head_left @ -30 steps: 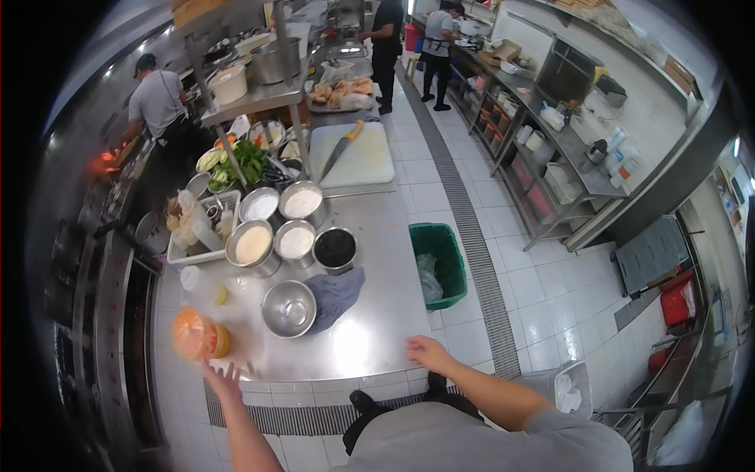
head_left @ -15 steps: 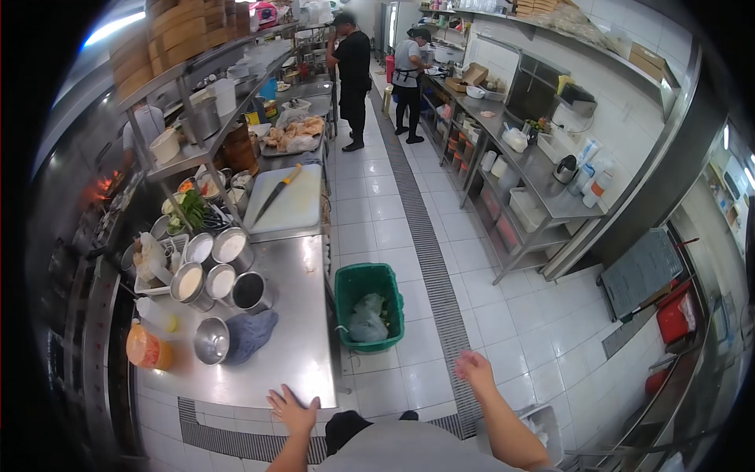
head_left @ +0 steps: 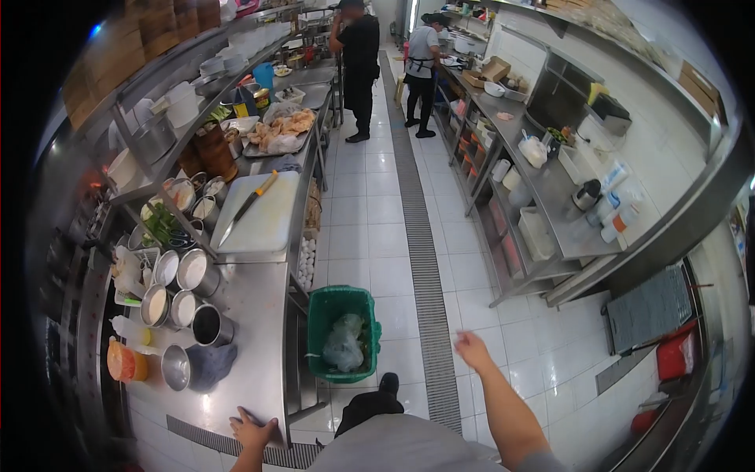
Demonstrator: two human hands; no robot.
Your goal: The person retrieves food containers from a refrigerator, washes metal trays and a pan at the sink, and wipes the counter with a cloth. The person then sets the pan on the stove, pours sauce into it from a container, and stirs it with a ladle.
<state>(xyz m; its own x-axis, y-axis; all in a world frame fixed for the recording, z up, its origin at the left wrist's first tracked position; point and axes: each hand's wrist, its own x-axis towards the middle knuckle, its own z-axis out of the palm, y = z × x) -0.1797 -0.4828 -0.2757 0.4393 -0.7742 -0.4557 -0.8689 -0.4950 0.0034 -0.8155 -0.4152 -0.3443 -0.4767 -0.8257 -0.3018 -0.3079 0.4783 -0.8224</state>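
My left hand [head_left: 253, 429] rests with spread fingers on the front edge of the steel table [head_left: 255, 315], holding nothing. Nearest to it on the tabletop are a steel bowl [head_left: 176, 368] lying tilted and a crumpled blue-grey cloth [head_left: 212, 366]. My right hand [head_left: 472, 352] hangs in the air over the tiled floor, fingers loosely bent and nothing visible in them. Ahead, between my hands, a green bin [head_left: 313, 334] stands beside the table with plastic bags [head_left: 344, 344] inside.
A knife [head_left: 248, 206] lies on a white cutting board [head_left: 267, 224]. Metal containers [head_left: 197, 271] and an orange-lidded tub [head_left: 126, 362] stand at the left. Two people, one in black [head_left: 359, 71] and one in a grey shirt [head_left: 422, 59], stand farther up the aisle. A steel counter [head_left: 543, 193] lines the right.
I have stepped forward, and the bin and tables are closer. My left hand has shifted along the table edge, still touching it. A foot now shows below the bin.
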